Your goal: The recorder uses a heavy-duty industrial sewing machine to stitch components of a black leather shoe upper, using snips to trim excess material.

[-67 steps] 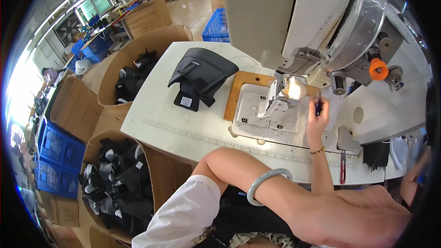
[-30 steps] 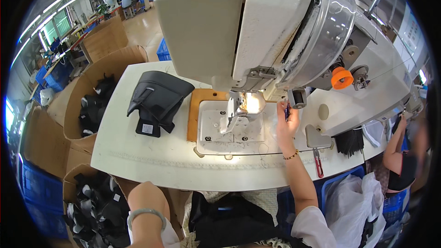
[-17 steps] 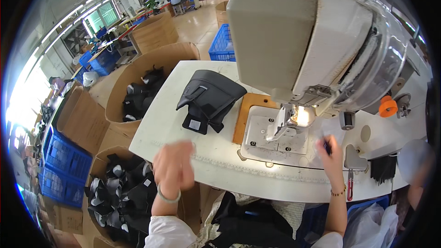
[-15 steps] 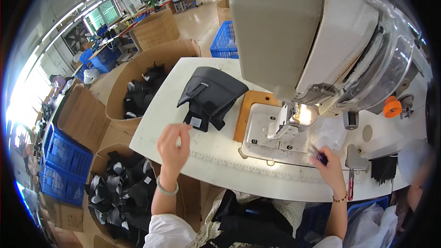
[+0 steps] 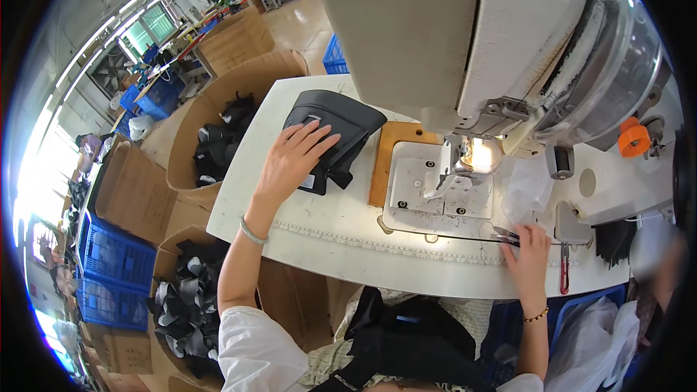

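A black padded sewn piece (image 5: 341, 120) with a slotted loop and a small white label lies on the white sewing table (image 5: 327, 239), left of the needle area. My left hand (image 5: 290, 160) rests on its near left part, fingers spread and flat. At the table's right front, my right hand (image 5: 530, 254) holds small thread snips (image 5: 506, 235); their metal tips point left, close to the table surface. A lit sewing machine (image 5: 406, 36) stands over the table, its presser foot (image 5: 440, 187) above a metal plate.
Cardboard boxes with black pieces (image 5: 190, 297) stand left of the table. Blue crates (image 5: 116, 268) are farther left. Red-handled snips (image 5: 564, 268) lie at the right front, beside a bundle of black strips (image 5: 614, 245). Black material (image 5: 414, 334) covers my lap.
My left hand has moved forward from above the table's front edge onto the black piece, and its fingers have spread. My right hand still holds the snips, now lower against the table.
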The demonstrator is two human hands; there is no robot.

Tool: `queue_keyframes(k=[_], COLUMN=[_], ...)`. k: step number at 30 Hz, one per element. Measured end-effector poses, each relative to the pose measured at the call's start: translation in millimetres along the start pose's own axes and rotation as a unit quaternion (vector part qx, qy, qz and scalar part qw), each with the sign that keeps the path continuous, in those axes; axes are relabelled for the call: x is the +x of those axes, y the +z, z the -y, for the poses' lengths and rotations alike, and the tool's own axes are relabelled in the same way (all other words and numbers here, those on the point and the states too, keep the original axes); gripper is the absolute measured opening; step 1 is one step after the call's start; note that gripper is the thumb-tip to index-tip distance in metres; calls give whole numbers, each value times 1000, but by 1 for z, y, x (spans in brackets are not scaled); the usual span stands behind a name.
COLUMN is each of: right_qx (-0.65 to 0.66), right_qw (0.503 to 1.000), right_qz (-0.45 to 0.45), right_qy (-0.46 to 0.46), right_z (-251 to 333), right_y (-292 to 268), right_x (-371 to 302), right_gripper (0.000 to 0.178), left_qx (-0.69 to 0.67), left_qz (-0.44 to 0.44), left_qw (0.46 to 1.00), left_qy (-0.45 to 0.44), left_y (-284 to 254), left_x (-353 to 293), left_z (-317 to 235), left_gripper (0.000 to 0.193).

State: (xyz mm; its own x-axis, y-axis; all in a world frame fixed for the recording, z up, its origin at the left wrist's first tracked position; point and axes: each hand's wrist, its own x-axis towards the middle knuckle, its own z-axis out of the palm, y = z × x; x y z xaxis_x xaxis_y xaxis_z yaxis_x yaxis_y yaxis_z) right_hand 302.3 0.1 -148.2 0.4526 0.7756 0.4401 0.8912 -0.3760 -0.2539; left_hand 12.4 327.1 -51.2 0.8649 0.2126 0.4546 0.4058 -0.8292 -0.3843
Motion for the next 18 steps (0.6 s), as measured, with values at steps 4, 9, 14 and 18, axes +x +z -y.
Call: queue_keyframes(k=[4, 9, 14, 18], right_qx=[170, 341, 425, 489], right_qw=[979, 925, 888, 862], right_qz=[63, 17, -68, 108], right_qy=[-91, -164, -160, -77], right_z=[59, 145, 177, 167], right_y=[-3, -23, -8, -28], right_x=[10, 48, 75, 73], right_gripper=[48, 80, 74, 34], left_qx=[-6, -20, -163, -375], left_qz=[-24, 23, 55, 77], left_qw=[1000, 999, 985, 921], left_qy=[1, -45, -1, -75], left_y=[-11, -84, -125, -119], left_x=[6, 22, 27, 22], left_z=[-4, -41, -65, -53], left_gripper=[45, 28, 26, 18])
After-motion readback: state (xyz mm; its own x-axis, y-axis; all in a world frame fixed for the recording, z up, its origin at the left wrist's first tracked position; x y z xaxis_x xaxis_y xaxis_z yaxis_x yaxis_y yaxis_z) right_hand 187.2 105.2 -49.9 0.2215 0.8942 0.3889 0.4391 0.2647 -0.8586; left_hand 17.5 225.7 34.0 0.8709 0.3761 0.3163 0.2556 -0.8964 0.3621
